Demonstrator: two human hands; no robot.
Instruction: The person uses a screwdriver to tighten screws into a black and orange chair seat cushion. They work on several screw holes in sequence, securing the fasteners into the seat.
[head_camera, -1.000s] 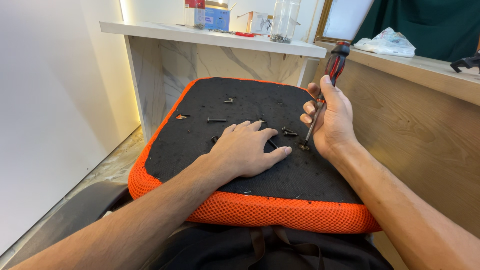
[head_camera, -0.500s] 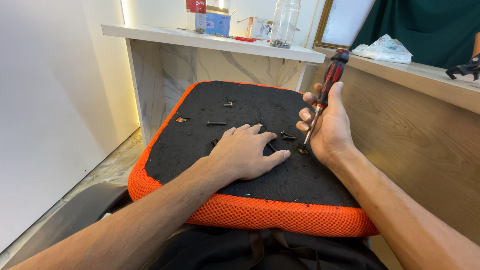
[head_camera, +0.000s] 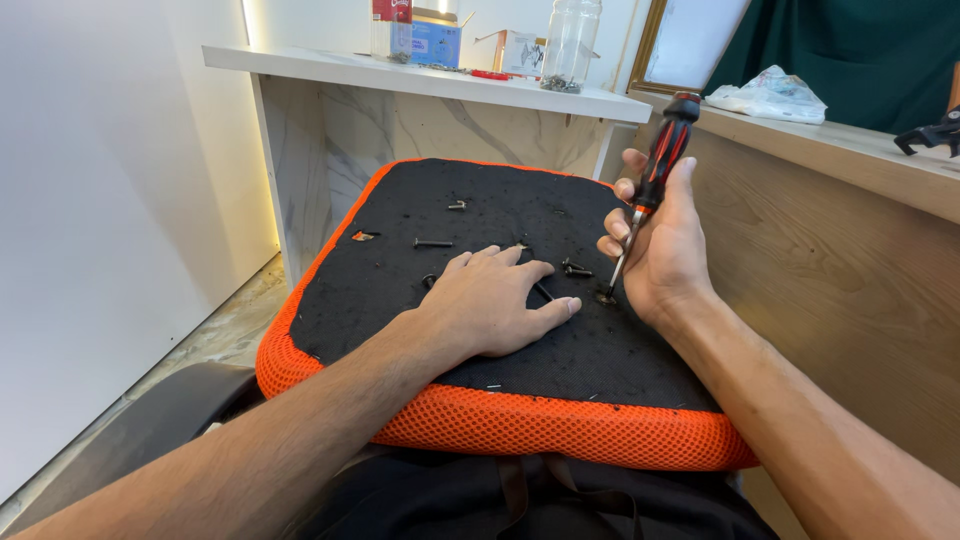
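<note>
Barely shifted: right hand (head_camera: 665, 250) gripping stiff screwdriver (head_camera: 655, 180) handle at 2 o'clock, left hand (head_camera: 495, 300) flat on soft cushion (head_camera: 400, 270).

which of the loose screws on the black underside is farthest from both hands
The small screw nearest the seat's far edge; the long screw and the pair lie closer to the left hand and right hand.

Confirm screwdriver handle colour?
Black with red stripes, on the screwdriver in the right hand; head view.
</note>
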